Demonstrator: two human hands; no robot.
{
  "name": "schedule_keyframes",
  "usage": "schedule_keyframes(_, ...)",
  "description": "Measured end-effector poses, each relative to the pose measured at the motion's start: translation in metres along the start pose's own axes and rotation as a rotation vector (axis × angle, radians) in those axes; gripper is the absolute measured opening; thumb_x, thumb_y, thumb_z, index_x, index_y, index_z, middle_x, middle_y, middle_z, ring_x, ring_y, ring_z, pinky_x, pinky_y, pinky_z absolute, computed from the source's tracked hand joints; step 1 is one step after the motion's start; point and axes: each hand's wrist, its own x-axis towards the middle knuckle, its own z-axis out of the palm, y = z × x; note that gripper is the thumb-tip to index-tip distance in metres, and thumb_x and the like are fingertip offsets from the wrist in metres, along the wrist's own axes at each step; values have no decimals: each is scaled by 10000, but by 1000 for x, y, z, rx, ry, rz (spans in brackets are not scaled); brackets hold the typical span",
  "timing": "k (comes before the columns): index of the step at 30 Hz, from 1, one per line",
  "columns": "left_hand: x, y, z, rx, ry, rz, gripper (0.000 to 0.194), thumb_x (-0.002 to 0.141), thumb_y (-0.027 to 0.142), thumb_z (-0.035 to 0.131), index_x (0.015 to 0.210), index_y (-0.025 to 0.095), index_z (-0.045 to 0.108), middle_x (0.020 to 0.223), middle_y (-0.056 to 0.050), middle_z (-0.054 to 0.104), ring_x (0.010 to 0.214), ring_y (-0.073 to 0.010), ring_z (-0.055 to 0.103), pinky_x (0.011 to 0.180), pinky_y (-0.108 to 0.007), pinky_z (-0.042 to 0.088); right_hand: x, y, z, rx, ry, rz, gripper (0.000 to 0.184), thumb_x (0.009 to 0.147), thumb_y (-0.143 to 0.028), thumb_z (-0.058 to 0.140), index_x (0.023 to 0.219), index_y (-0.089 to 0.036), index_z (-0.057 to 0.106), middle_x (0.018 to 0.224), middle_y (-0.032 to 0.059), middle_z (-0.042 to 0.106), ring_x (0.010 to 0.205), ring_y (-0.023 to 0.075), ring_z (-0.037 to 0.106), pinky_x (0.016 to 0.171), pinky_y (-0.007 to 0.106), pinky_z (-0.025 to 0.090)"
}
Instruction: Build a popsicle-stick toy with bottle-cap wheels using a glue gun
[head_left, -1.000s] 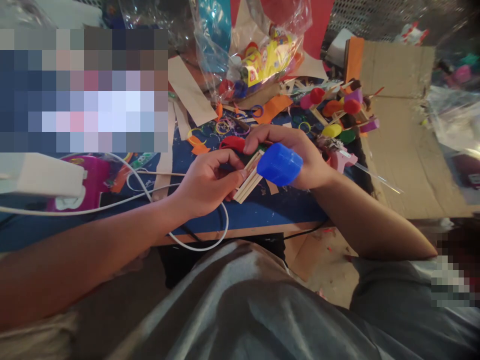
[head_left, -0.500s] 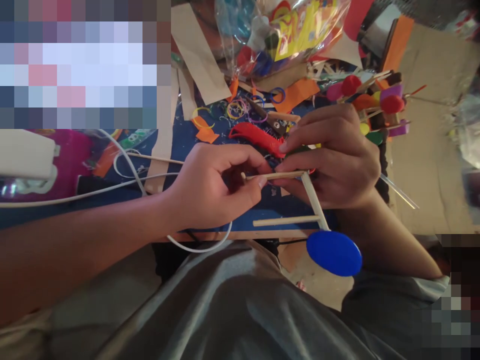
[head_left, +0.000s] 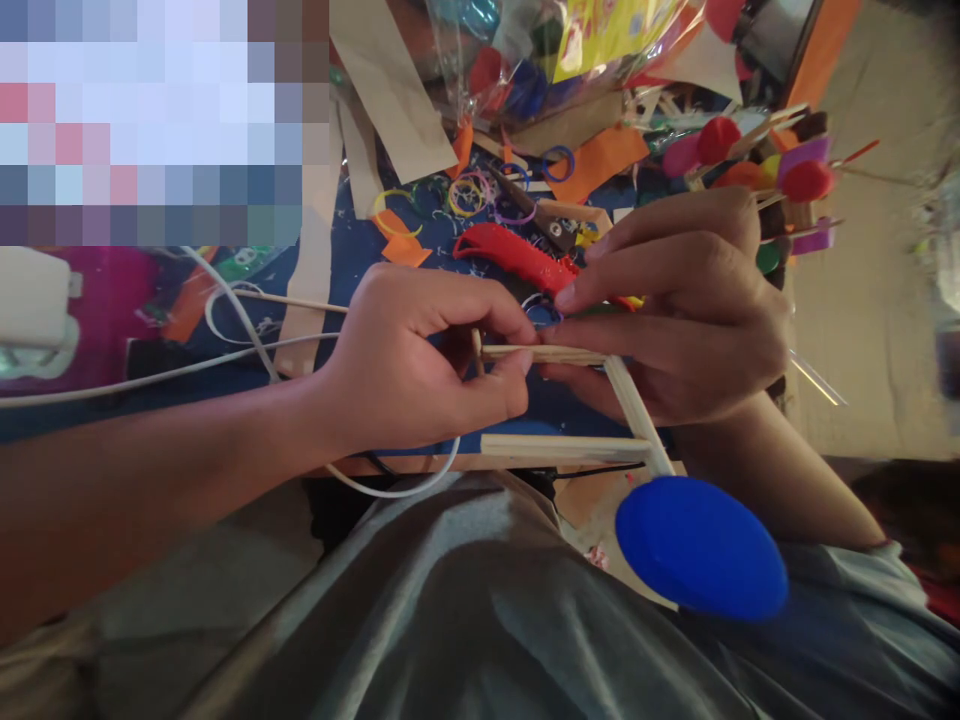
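Note:
A frame of wooden sticks with a round blue disc at its near end is held up between my hands. My left hand pinches the upper stick of the frame between thumb and forefinger. My right hand grips the same part from the right, its fingertips close to those of the left. A second stick juts left from the frame's side, level with the table edge. Just beyond the fingers lies a red cutter-like tool. What lies under the right fingers is partly hidden.
Coloured rubber bands, orange scraps and dark scissors litter the blue tabletop. Behind them sits a clear plastic bag. A white cable runs in from the left. A stick model with coloured caps stands right.
The stick frame has tilted, so the blue disc looks larger and sits lower and further right. My right hand has shifted slightly right; the left still pinches the stick.

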Motion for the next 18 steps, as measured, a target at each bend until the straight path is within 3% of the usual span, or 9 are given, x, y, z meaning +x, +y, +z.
schedule_keyframes(3, 0, 0, 1, 15, 25, 14, 132, 792, 210, 900, 718, 245, 796, 699, -25, 750, 572, -146, 578, 523, -326, 442, 0, -1, 2, 39, 39, -39, 203, 909, -442, 913, 1106, -411, 873, 1135, -15, 871, 1130, 310, 770, 1062, 504, 662)
schedule_keyframes(8, -2, -1, 2, 23, 28, 39, 119, 799, 191, 868, 732, 240, 783, 736, -19, 781, 601, -142, 621, 534, -295, 518, -1, -3, 2, -16, 49, 4, 218, 920, -499, 894, 1137, -496, 872, 1073, -30, 858, 1105, 312, 768, 1044, 522, 668)
schedule_keyframes(12, -3, -3, 3, 22, 35, 63, 129, 823, 182, 829, 722, 246, 782, 737, -7, 787, 588, -141, 638, 522, -294, 509, -2, -5, 0, 27, 19, 21, 179, 932, -501, 894, 1110, -487, 884, 1063, -19, 842, 1142, 302, 762, 1071, 515, 667)
schedule_keyframes(18, -3, -3, 5, 23, 63, 8, 148, 812, 245, 881, 705, 260, 779, 750, -26, 787, 623, -171, 639, 536, -321, 477, 5, -10, 0, 194, -61, 157, 132, 911, -424, 926, 1021, -484, 885, 1042, -9, 838, 1182, 324, 745, 1132, 556, 644)
